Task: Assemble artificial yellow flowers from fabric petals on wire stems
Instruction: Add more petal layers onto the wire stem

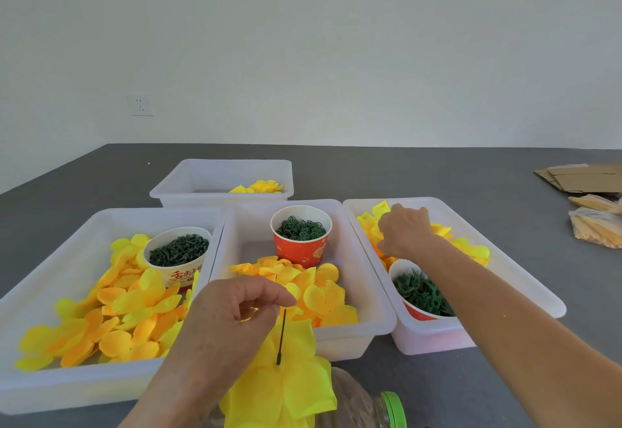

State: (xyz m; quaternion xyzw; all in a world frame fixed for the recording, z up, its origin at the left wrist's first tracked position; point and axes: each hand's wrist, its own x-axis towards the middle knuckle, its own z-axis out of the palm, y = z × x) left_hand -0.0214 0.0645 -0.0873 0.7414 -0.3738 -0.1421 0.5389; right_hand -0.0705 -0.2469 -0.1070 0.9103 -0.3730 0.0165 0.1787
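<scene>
My left hand (232,313) pinches the top of a thin dark wire stem (281,336) that hangs down through a half-built yellow flower (289,387) near the front edge. My right hand (404,230) reaches into the right white tray (525,279), fingers curled down among yellow fabric petals (471,247); what it holds is hidden. The middle tray (370,279) holds yellow-orange petals (323,293) and a red cup of green rings (300,229). The left tray (60,259) holds many petals (111,320) and a white cup of dark green pieces (179,250).
A paper cup of green leafy pieces (420,293) stands in the right tray. A far tray (215,175) holds a few finished flowers (262,187). A clear plastic jar with a green lid (390,407) lies below the flower. Cardboard (579,176) and bagged petals (595,225) lie far right.
</scene>
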